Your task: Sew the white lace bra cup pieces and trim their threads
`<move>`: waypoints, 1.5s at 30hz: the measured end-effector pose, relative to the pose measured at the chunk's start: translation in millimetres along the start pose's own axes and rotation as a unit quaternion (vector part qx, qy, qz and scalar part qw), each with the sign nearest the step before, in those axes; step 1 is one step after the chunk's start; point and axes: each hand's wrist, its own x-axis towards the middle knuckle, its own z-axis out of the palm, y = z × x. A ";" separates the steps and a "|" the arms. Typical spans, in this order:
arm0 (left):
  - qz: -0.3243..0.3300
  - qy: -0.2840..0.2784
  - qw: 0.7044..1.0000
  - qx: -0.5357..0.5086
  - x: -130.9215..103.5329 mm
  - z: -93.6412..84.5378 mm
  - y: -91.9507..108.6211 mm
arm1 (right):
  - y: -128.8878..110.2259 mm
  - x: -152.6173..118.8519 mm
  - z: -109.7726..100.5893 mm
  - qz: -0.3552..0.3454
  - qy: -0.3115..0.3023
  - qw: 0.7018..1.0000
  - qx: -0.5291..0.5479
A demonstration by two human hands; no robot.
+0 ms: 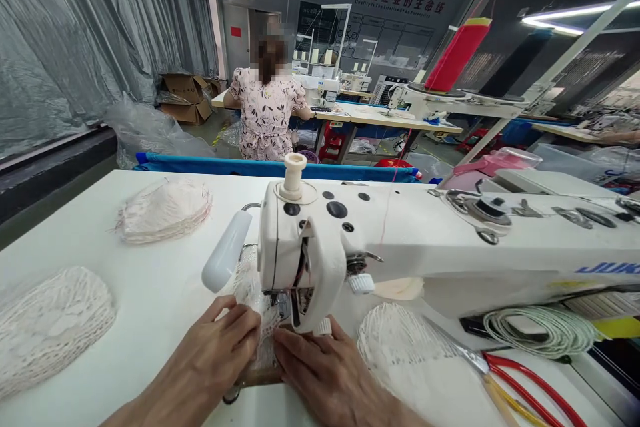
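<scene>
White lace fabric [249,283] runs under the presser foot [284,305] of a white sewing machine [400,213]. My left hand [223,340] lies left of the needle area, its fingers curled and pressed together on the lace. On the other side, my right hand [325,363] pinches the fabric's near part, fingertips close to the foot; the machine head partly hides them. Between my hands a brownish strip [263,375] shows at the lace's near end; what it is I cannot make out.
Stacked lace pieces [165,210] and a larger lace pile [55,327] lie left. Right of my hands are another lace piece [400,333], red-handled scissors [520,373] and a coil of pale cord [545,330]. A person [270,107] sits ahead, back turned.
</scene>
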 end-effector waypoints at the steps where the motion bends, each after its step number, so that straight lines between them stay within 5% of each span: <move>1: 0.008 0.020 1.000 -0.009 1.4 -0.6 0.1 | 0.1 -0.4 0.2 0.000 -0.002 1.000 0.000; 4: 0.020 0.037 0.999 -0.009 4.3 -2.4 0.4 | 0.4 -0.5 -1.1 -0.003 -0.014 1.000 -0.006; 11: 0.007 -0.047 0.998 0.036 -1.4 -1.3 4.3 | 0.6 -0.2 -2.9 0.006 -0.039 0.999 0.012; 17: 0.042 0.015 0.998 0.050 -2.5 1.6 2.0 | 0.6 -1.2 -0.8 0.019 -0.035 0.999 0.008; 33: 0.046 0.027 0.995 0.079 -11.4 13.0 5.3 | -0.1 2.1 0.1 0.035 -0.063 0.997 0.021; 45: 0.024 0.029 0.997 0.067 -6.9 1.8 9.5 | 1.9 0.3 4.0 0.026 -0.003 0.999 0.026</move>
